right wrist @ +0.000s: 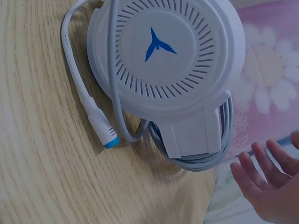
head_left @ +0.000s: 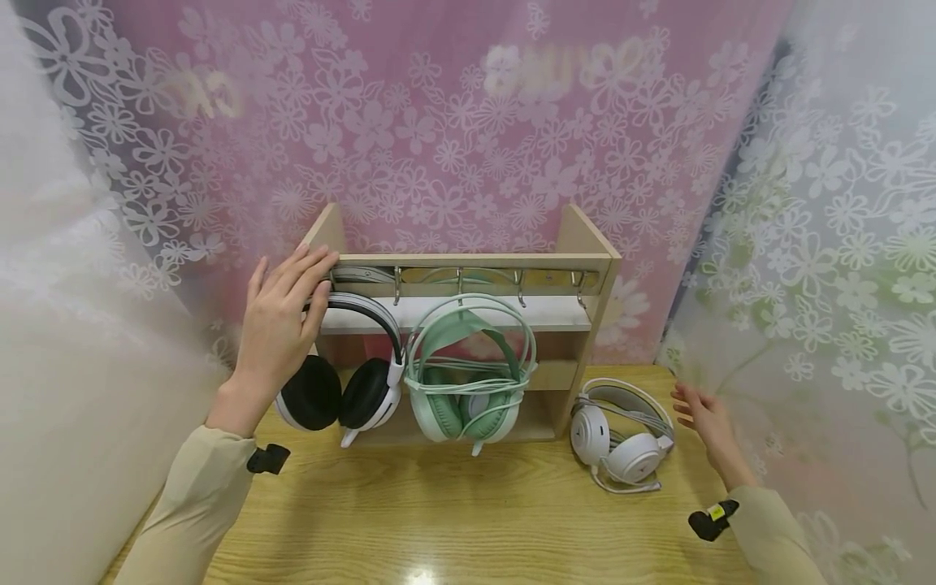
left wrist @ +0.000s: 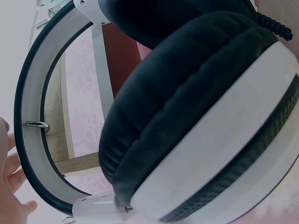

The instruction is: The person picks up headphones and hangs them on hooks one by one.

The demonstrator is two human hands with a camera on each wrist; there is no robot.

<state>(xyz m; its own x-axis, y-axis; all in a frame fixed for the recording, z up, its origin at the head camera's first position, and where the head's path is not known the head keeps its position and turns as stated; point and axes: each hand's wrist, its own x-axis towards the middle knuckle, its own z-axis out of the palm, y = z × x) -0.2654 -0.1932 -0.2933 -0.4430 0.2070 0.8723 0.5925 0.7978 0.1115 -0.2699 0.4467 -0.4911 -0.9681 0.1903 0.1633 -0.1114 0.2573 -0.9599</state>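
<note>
Black-and-white headphones (head_left: 364, 396) hang from the left end of a wooden rack (head_left: 475, 260). My left hand (head_left: 281, 317) rests at the rack's upper left corner, over the headband, with its fingers extended. In the left wrist view, a hook (left wrist: 37, 124) passes under the headband, and the left fingers (left wrist: 13, 163) are beside it. Mint green headphones (head_left: 448, 329), with their cable wound around them, hang from a middle hook. A white headset (head_left: 634, 457) lies on the table, its grey cable bundled. My right hand (head_left: 705, 418) hovers just right of it, fingers loosely spread and holding nothing.
More metal hooks (head_left: 520, 288) line the rack's front to the right of the green headphones. The rack stands on a wood-grain table (head_left: 439, 520). A pink flowered curtain (head_left: 453, 130) hangs behind, with pale sheeting (head_left: 826, 244) on the right side.
</note>
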